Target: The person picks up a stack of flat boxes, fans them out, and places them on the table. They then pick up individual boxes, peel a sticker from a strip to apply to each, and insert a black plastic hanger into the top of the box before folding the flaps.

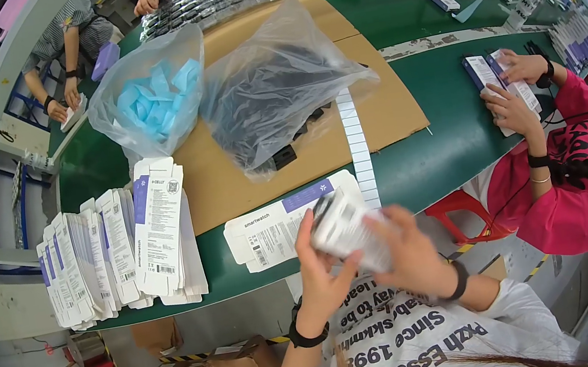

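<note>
In front of my chest, at the table's near edge, I hold a small white box (351, 232) with printed sides and a dark end. My left hand (325, 277) is closed round its left side, thumb beneath. Against the right side of the box lies my right hand (415, 256), its fingers blurred by motion and curled along the edge. Just behind the box, a flat unfolded white carton with a purple band (263, 233) rests on the table, partly covered by my hands and the box.
Flattened white cartons (161, 237) stand stacked at the left. Beyond them sits a clear bag of light blue pieces (158, 101). A bag of black items (271, 103) lies on brown cardboard (392, 104), beside a white label strip (356, 144). A co-worker in pink (572, 165) handles boxes at right.
</note>
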The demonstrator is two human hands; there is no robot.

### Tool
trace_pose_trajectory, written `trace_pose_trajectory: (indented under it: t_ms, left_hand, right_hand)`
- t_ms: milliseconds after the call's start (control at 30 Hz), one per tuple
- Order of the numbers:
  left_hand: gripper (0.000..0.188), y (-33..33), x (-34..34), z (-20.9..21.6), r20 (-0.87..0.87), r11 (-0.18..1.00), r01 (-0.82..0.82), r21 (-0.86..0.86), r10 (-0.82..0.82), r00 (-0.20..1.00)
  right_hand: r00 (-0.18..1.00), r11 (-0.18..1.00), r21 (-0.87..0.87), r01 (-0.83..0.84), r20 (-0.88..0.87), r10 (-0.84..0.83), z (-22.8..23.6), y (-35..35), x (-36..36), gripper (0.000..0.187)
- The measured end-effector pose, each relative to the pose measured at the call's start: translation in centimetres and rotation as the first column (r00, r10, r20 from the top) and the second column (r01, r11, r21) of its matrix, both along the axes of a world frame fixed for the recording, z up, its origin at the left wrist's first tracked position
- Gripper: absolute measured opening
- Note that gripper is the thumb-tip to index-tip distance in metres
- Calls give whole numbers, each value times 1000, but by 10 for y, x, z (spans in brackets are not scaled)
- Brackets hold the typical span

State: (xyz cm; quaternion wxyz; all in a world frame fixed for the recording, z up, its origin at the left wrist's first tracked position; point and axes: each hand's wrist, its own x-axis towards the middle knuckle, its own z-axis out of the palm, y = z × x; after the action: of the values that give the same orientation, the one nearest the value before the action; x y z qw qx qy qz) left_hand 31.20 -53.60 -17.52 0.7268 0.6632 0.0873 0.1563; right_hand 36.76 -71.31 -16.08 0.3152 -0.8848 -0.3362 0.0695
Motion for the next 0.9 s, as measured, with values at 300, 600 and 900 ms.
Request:
trace_pose_trajectory:
  t_ms: [300, 600, 900]
  left_hand:
    - [95, 85, 33, 17, -267, 376, 289, 880, -113, 957]
    - [103, 93, 45, 16, -315, 354, 332, 874, -107, 943]
    - [94, 101, 37, 24, -206, 373, 230, 899, -105, 973]
  right_hand:
    - [832, 852, -116, 511, 315, -456, -29, -76, 159, 79]
    - [928, 992, -74, -106, 350, 125, -2, 124, 143, 20]
    - [891, 995, -81, -49, 448, 81, -16, 121, 160, 8]
